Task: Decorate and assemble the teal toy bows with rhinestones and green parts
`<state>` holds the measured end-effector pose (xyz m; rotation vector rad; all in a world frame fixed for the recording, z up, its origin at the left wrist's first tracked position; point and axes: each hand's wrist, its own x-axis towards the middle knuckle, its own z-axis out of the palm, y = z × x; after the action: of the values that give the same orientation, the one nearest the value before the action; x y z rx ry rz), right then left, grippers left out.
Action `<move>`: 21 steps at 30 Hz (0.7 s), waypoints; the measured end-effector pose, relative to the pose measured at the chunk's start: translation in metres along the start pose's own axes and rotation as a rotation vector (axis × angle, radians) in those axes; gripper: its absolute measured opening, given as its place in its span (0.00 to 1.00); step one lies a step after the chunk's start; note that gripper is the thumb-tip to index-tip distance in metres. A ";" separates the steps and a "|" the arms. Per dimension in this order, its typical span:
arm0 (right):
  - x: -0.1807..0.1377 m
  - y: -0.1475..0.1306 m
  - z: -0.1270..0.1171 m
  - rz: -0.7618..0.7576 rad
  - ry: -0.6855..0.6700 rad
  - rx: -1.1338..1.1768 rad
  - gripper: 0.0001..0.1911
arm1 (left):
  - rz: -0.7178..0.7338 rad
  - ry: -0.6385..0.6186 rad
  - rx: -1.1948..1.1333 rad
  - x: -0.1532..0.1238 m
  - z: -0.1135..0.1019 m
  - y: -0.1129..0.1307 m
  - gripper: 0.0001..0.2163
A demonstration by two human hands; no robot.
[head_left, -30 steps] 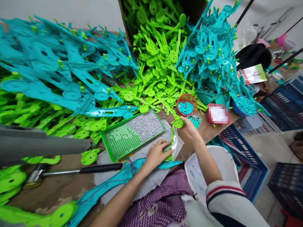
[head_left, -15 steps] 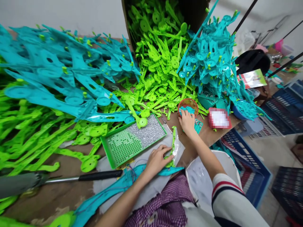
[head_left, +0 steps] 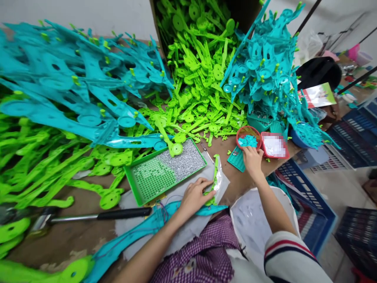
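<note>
My left hand [head_left: 196, 196] presses its fingertips and thumb on a narrow green plastic part [head_left: 216, 173], holding it down on the grey sheet. Beneath my left forearm lies a long teal plastic piece [head_left: 123, 239] with a thin purple cord along it. My right hand [head_left: 252, 160] has its fingers at the near rim of a small red basket [head_left: 249, 130], which holds small teal pieces [head_left: 247, 140]. A flat teal tray [head_left: 236, 159] lies just left of that hand. The right fingertips are partly hidden.
A green perforated tray [head_left: 141, 190] holds small silvery bits. A screwdriver [head_left: 207, 152] and a hammer [head_left: 123, 213] lie on the table. Green parts [head_left: 203, 78] and teal parts [head_left: 67, 78] are heaped behind. A pink-red container [head_left: 287, 154] touches the basket area; blue crates [head_left: 318, 220] stand right.
My right hand has moved right, and the red basket has shifted right with it, up beside the pink-red container. More of the teal tray shows. My left hand stays on the green part.
</note>
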<state>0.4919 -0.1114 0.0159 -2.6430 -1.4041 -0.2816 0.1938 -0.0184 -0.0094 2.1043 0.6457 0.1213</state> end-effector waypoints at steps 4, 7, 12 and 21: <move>-0.001 0.000 -0.005 -0.016 0.013 0.126 0.21 | -0.013 0.000 -0.001 -0.002 -0.001 0.001 0.20; 0.003 -0.021 -0.017 0.010 0.100 0.242 0.22 | -0.013 0.008 0.005 -0.002 -0.001 0.001 0.21; 0.056 -0.090 -0.012 -0.240 -0.027 0.518 0.19 | -0.001 0.004 0.013 -0.001 -0.002 0.001 0.20; 0.179 -0.186 0.033 -0.158 -0.196 0.370 0.27 | 0.013 -0.003 0.010 -0.003 -0.004 0.003 0.20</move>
<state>0.4393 0.1429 0.0302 -2.3109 -1.5504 0.2103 0.1908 -0.0181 -0.0039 2.1187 0.6314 0.1222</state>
